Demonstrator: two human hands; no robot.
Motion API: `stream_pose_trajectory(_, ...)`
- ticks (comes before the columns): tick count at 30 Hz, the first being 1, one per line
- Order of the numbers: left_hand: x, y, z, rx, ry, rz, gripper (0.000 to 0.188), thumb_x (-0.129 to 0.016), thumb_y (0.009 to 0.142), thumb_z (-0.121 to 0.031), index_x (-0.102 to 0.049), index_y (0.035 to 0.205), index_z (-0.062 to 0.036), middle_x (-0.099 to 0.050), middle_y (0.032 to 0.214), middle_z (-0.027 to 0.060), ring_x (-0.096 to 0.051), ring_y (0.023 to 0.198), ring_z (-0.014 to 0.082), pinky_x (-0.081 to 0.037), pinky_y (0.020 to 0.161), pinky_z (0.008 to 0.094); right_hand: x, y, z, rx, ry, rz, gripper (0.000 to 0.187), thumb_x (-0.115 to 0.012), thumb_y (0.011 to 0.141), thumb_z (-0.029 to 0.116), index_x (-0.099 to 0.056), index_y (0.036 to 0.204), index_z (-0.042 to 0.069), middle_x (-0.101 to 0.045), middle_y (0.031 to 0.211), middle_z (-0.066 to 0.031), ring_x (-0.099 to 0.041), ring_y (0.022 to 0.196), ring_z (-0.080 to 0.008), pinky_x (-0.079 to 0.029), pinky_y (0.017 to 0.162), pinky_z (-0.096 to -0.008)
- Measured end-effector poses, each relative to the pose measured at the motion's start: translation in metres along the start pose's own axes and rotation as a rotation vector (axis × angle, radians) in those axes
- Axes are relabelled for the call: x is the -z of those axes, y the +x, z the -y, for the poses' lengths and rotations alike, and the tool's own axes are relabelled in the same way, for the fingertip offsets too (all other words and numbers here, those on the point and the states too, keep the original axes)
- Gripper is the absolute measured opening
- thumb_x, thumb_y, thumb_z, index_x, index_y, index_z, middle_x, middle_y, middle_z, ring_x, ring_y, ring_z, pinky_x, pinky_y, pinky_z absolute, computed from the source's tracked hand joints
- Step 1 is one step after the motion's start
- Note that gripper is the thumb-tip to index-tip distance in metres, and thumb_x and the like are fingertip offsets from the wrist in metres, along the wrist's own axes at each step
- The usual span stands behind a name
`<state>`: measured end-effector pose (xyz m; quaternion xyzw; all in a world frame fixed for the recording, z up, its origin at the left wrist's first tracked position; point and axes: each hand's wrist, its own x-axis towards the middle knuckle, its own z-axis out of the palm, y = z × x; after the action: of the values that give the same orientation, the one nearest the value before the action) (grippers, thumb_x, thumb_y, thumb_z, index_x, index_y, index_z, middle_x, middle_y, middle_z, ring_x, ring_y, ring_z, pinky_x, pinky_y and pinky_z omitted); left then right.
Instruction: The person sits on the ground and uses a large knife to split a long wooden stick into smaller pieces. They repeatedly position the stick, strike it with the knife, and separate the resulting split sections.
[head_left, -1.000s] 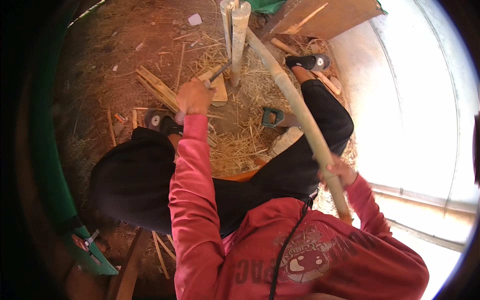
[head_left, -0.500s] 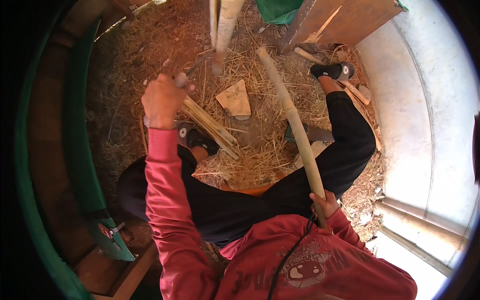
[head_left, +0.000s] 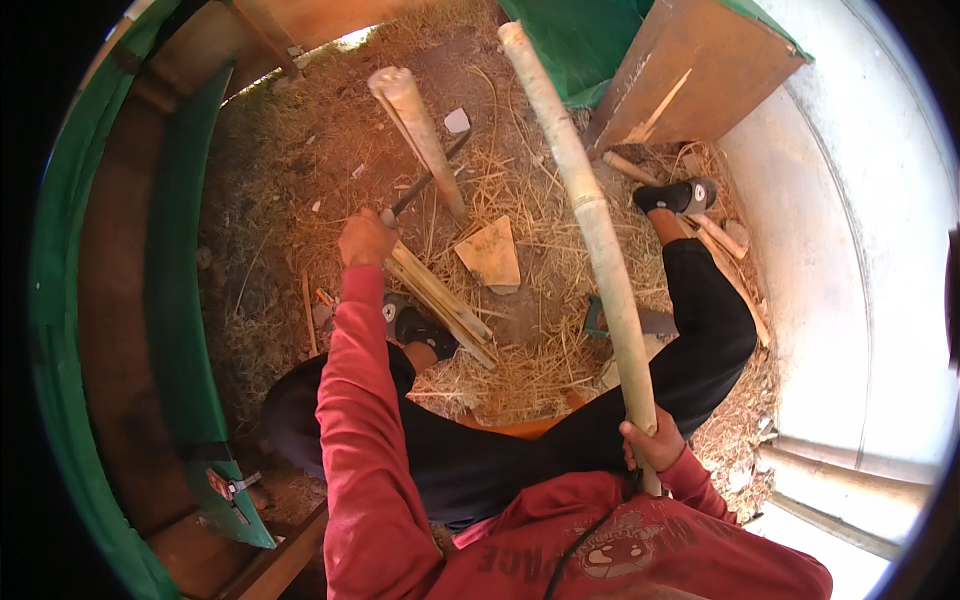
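Note:
My left hand (head_left: 368, 238) is closed round the handle of a long-bladed knife (head_left: 410, 194), whose dark blade slants up and to the right. The blade lies against or beside an upright bamboo post (head_left: 412, 112); contact is hard to tell. My right hand (head_left: 654, 437) grips the lower end of a long, pale bamboo pole (head_left: 600, 235), which leans up and away across my right thigh. Between my feet lie a bundle of split bamboo strips (head_left: 437, 297) and a flat, angular wooden block (head_left: 490, 254).
Straw and shavings (head_left: 545, 300) cover the dirt ground. A green-handled tool (head_left: 595, 318) lies partly under the pole. A wooden panel (head_left: 690, 75) stands at the far right, beside a white curved wall (head_left: 830, 230). A green board (head_left: 180, 290) runs along the left.
My left hand has come down and nearer, and the knife now shows clearly. The pole in my right hand has tilted slightly, its far end reaching higher in view. The view has shifted.

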<state>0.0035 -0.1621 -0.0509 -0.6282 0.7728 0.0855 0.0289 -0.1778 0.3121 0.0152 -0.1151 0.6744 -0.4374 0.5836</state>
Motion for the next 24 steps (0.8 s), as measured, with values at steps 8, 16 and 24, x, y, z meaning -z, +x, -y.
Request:
stream_pose_trajectory(8,-0.01,-0.013,-0.018,-0.136,0.121,-0.094,0.042,-0.062,0.085,-0.046,-0.066,0.1,-0.0073,-0.068,0.093,0.0145,-0.068,0.089,0.0313,-0.054,0.079,0.042,-0.01,0.034,-0.013,0.003,0.022,0.166,0.042,-0.073,0.081,0.009,-0.047,0.113,0.001,-0.054,0.067,-0.0054,-0.056,0.051,-0.0154,-0.046,0.046,-0.0289)
stream_pose_trajectory(16,-0.005,0.002,-0.015,-0.138,0.176,-0.095,0.039,-0.069,0.081,-0.044,-0.067,0.1,-0.0102,-0.067,0.092,0.0108,-0.068,0.088,0.0262,-0.054,0.078,0.0395,-0.003,0.015,0.059,0.34,-0.033,-0.05,0.044,-0.066,0.073,0.002,-0.046,0.112,0.002,-0.062,0.073,-0.013,-0.058,0.047,-0.0183,-0.05,0.039,-0.0288)
stream_pose_trajectory(24,0.027,0.041,0.018,-0.019,0.077,-0.171,0.039,-0.071,0.079,-0.042,-0.067,0.098,-0.0084,-0.067,0.087,0.0124,-0.069,0.084,0.0263,-0.055,0.076,0.0398,0.045,-0.061,0.336,1.546,-0.148,-0.008,0.022,-0.056,0.084,0.014,-0.05,0.102,0.002,-0.052,0.069,-0.0048,-0.049,0.051,-0.0148,-0.042,0.051,-0.0284)
